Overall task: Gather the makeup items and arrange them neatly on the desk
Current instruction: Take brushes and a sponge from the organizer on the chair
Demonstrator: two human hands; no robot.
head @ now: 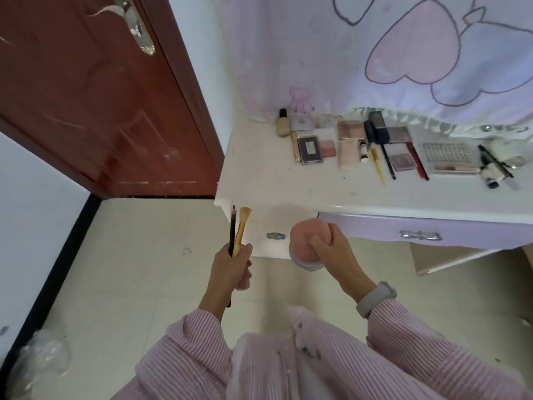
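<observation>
White desk (274, 174) against a wall draped in pale cloth (317, 53) with heart outlines; brown door (86, 90) at left, cream tile floor (144, 269) below. Makeup items lie in a loose row along the desk's back: foundation bottle (283, 124), dark palette (311, 150), pink blush (328, 148), gold brush (377, 166), lash tray (445, 153), others too small to name. Left hand (232, 267) closed round a black pencil (232, 232) and a tan brush (241, 230), both pointing up, in front of the desk's left corner. Right hand (331, 249) grips a pink puff (310, 239) over a round compact (305, 264), below the desk edge beside a lilac drawer (403, 229). Hands apart. Pink striped sleeves (432, 342); grey band (375, 298) on right wrist.
</observation>
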